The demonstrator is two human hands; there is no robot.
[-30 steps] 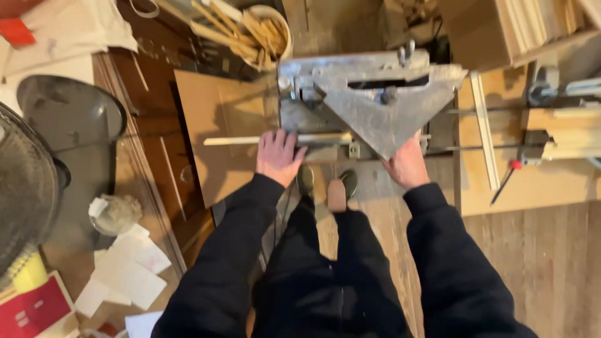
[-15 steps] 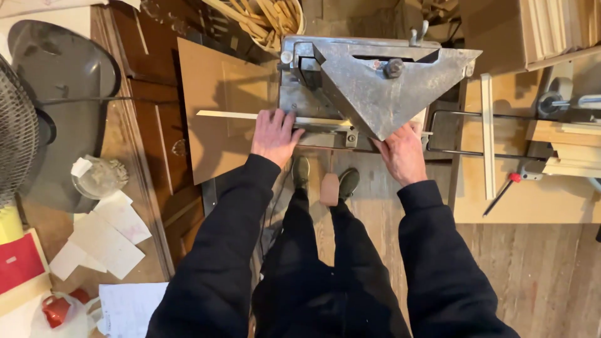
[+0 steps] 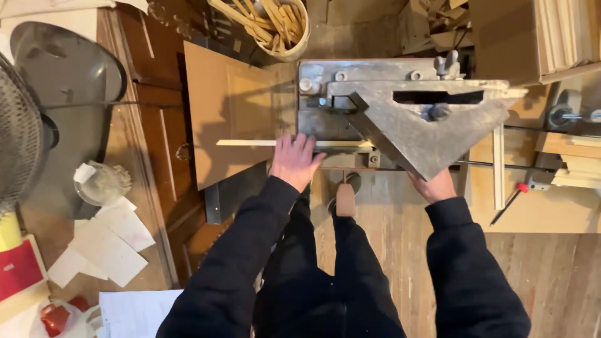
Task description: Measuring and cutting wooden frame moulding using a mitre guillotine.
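- At far left, one grey metal tray (image 3: 62,81) lies on a dark wooden counter (image 3: 150,188), with a clear glass jar (image 3: 100,183) and several loose white paper scraps (image 3: 106,244) below it.
- Further right, one flat brown board (image 3: 231,119) leans by the machine; one pale bucket (image 3: 282,25) of wood offcuts stands above it.
- One thin pale wooden strip (image 3: 250,143) lies across the front of one grey metal cutting machine (image 3: 350,112), reaching left over the board.
- The left hand (image 3: 295,161) rests flat on the strip, fingers spread and pressing it down, not curled around it.
- The strip looks positioned but not yet cut: it shows as one unbroken piece.
- The right hand (image 3: 435,186) sits under the tip of the machine's triangular plate (image 3: 432,125); its fingers are hidden, so I cannot tell their grip.
- At right, pale wooden slats (image 3: 570,31) are stacked.
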